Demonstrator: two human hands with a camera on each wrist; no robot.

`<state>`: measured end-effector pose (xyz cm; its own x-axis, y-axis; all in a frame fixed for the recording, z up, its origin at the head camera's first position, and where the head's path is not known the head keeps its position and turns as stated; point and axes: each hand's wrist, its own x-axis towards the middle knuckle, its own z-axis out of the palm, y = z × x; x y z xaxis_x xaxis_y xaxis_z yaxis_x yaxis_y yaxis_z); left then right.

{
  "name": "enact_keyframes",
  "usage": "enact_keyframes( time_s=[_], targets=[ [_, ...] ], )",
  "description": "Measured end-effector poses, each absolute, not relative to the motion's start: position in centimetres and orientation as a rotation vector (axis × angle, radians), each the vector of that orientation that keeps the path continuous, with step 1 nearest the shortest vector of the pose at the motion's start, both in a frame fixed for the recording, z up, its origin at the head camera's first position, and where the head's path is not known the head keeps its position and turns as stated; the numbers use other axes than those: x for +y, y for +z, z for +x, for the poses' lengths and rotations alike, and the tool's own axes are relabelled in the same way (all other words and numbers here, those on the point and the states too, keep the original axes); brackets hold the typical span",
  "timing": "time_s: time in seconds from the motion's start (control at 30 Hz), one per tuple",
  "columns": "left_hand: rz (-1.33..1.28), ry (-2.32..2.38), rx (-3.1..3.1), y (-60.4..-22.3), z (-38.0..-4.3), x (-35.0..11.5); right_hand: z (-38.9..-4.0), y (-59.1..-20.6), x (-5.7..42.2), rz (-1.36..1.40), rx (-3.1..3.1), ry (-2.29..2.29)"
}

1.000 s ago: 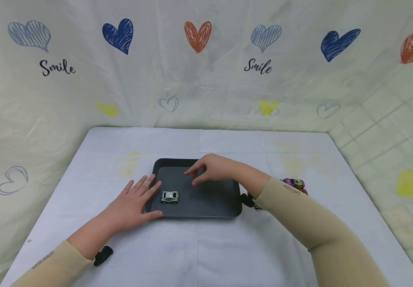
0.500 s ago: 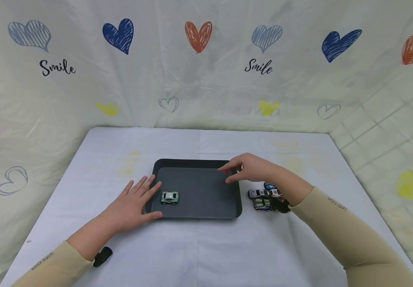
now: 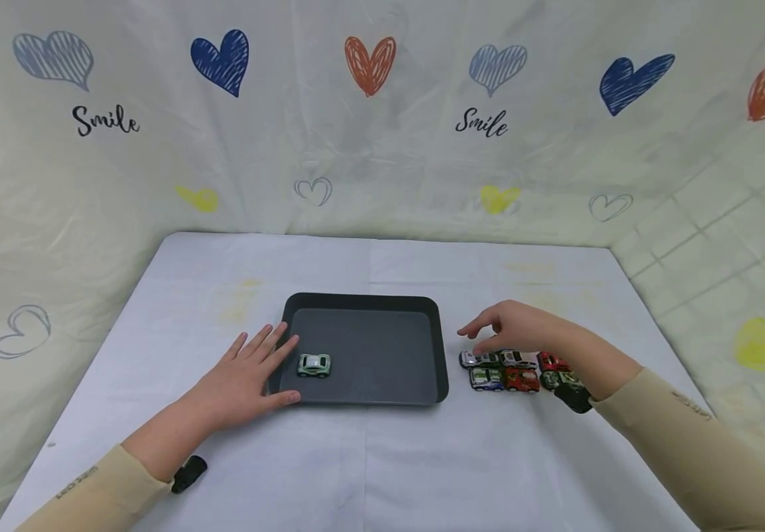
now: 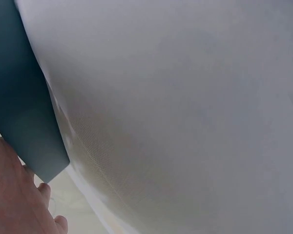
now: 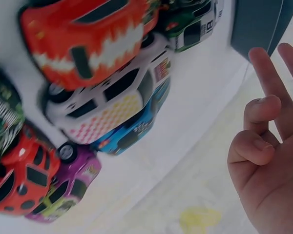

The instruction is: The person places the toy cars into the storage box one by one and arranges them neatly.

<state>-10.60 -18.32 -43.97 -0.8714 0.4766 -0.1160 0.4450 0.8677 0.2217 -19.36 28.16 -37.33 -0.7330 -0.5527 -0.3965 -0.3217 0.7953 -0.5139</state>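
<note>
A dark grey tray [image 3: 382, 347] lies on the white-covered table. One pale green toy car [image 3: 314, 365] stands in its left part. My left hand [image 3: 239, 384] lies with spread fingers over the tray's left edge, beside that car. To the right of the tray, my right hand [image 3: 518, 326] hovers over a group of toy cars, holding nothing, its fingers loosely bent. Among them are a red car [image 3: 522, 380] and a silver car [image 3: 478, 359]. The right wrist view shows a white car [image 5: 112, 92], a blue car [image 5: 132, 131] and a purple car [image 5: 71, 185] there too.
A black wrist camera [image 3: 190, 474] sits on the left wrist, and another wrist camera [image 3: 573, 397] overlaps the cars at the right. Behind the table hangs a pale cloth [image 3: 409, 162] printed with hearts.
My right hand has moved right, from above the tray to over the toy cars. More of those cars now show. The left hand and the green car have stayed put.
</note>
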Motion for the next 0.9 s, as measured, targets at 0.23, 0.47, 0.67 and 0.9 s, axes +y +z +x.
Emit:
enact_keyframes(
  time_s=[0.23,0.47,0.67,0.9],
  targets=[
    [0.716,0.275,2.878,-44.1,-10.6,-18.4,-19.4,-37.5,28.5,-0.605,2.433,-0.494],
    [0.711,0.283,2.874,-44.0,-10.6,-18.4,-19.6,-38.8,28.5,-0.55,2.427,-0.353],
    [0.712,0.284,2.88,-44.0,-10.6,-18.4,-19.8,-39.4,28.4,-0.553,2.431,-0.302],
    [0.722,0.279,2.883,-43.9,-10.6,-18.3,-19.8,-39.8,28.3,-0.611,2.448,-0.305]
  ],
)
